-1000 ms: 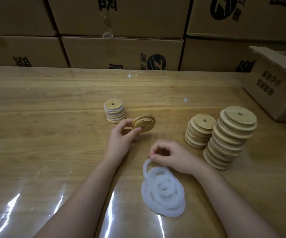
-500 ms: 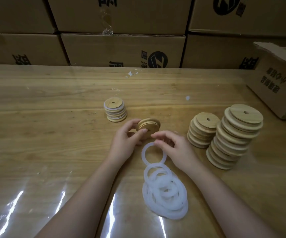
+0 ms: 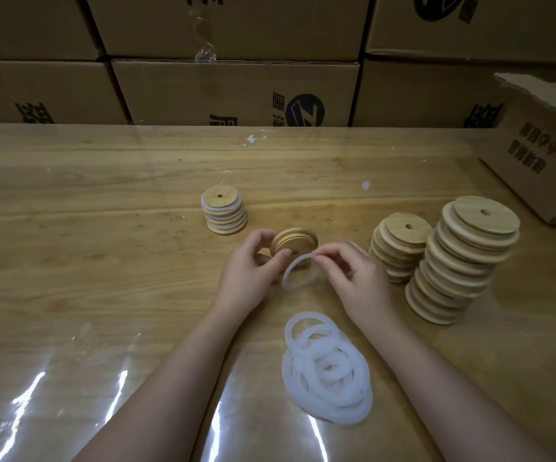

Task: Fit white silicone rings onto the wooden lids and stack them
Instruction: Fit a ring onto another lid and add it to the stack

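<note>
Lying nearest to us on the glossy table is a loose pile of white rings, sitting between our forearms. Just beyond it, our left hand is gripping a wooden lid held on edge, with the fingers curled round its rim and the thumb pressing its near face. Our right hand is pinching a single ring between thumb and forefinger and holding it up at the lower edge of that lid, clear of the table. Farther out on the left, a ringed stack of lids is standing, with white bands showing between the wood. Over on the right, a short bare stack and, just beside it, a tall bare stack are both leaning a little. At the far right an open carton is resting on the table, and cardboard boxes are lining its far edge.
</note>
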A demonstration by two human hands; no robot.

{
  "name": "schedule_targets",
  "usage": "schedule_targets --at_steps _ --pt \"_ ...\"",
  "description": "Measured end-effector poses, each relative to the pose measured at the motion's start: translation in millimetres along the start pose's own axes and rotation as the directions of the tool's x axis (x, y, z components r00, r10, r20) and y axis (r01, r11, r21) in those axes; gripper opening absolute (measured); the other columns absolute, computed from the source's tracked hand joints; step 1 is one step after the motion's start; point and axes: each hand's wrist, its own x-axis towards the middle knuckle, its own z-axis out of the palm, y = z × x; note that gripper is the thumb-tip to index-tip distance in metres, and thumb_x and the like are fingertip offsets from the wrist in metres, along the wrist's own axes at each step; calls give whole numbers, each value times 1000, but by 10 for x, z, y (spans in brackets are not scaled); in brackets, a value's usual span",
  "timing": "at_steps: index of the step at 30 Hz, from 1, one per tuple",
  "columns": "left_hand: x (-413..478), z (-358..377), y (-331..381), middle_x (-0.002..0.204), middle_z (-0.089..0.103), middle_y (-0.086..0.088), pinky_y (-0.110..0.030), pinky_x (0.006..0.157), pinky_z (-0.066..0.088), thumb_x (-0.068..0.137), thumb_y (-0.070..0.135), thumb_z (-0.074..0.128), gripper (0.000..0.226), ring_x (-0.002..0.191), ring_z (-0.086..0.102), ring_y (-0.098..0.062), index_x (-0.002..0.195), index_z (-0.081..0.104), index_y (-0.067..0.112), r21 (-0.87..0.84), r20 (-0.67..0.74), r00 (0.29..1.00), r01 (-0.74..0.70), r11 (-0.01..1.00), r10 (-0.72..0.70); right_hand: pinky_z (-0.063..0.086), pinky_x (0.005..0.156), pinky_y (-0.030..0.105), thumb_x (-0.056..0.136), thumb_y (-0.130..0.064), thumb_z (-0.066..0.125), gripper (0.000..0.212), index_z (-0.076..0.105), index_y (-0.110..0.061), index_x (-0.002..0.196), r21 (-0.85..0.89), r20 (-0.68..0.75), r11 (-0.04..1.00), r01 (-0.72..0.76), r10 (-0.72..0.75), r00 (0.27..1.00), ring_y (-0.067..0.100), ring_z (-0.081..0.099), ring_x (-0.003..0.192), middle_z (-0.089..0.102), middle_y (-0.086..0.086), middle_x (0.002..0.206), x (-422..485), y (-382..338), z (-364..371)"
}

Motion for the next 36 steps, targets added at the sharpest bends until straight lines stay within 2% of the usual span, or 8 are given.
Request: schedule_targets --at_steps 5,11,17,23,26,28,33,36 --pt "-1 2 9 93 68 7 -45 64 55 85 14 67 21 69 63 -21 94 62 31 8 7 1000 -26 1000 26 44 64 17 87 -9 62 6 66 -11 91 4 -27 999 45 -45 999 8 56 73 62 -5 83 -47 -38 30" --pt "1 -15 17 90 63 -6 -22 48 47 84 14 67 32 59 54 -5 103 65 40 14 28 998 -60 998 60 43 66 18 84 -14 67 2 66 -16 83 112 -39 990 -87 92 995 10 56 74 60 -4 83 57 1 47" --pt "20 -19 19 94 64 2 -30 59 49 83 16 69 40 62 56 -12 107 58 46 24 30 995 -91 996 90 51 81 32 84 -9 65 2 65 -11 83 142 -156 990 10 13 988 16 57 101 57 -8 98 184 15 199" --pt "7 -9 32 90 61 8 -23 49 48 84 16 67 35 62 55 -4 102 53 42 -22 -41 993 -114 993 113 48 73 13 84 -5 64 12 62 -16 85 174 -169 985 2 28 985 3 59 94 63 -3 94 207 100 218" --pt "-11 0 19 93 59 20 -32 59 53 83 35 62 13 72 57 -3 93 53 36 32 -63 989 -133 991 134 47 73 13 84 -5 65 9 63 -14 86 169 -176 984 -48 78 981 2 60 91 64 -2 93 206 111 219" --pt "-11 16 -6 94 57 21 -34 61 52 80 42 66 19 75 57 -1 90 52 33 111 -54 987 -147 983 153 49 73 15 84 -6 65 6 63 -12 86 161 -177 985 -60 89 980 4 60 91 64 -1 93 199 117 214" --pt "9 16 -60 92 57 13 -12 59 43 85 26 66 20 73 57 3 81 53 39 233 -70 963 -239 943 261 47 74 12 84 -5 65 5 65 -9 87 174 -179 982 -74 105 978 3 60 90 65 -1 93 209 101 205" --pt "18 8 -67 95 56 16 -12 59 43 86 25 65 18 75 57 3 81 54 39 247 -87 958 -246 937 274 47 73 11 85 -6 65 5 66 -9 88 181 -166 979 -92 122 978 1 60 89 66 -1 93 206 96 195"
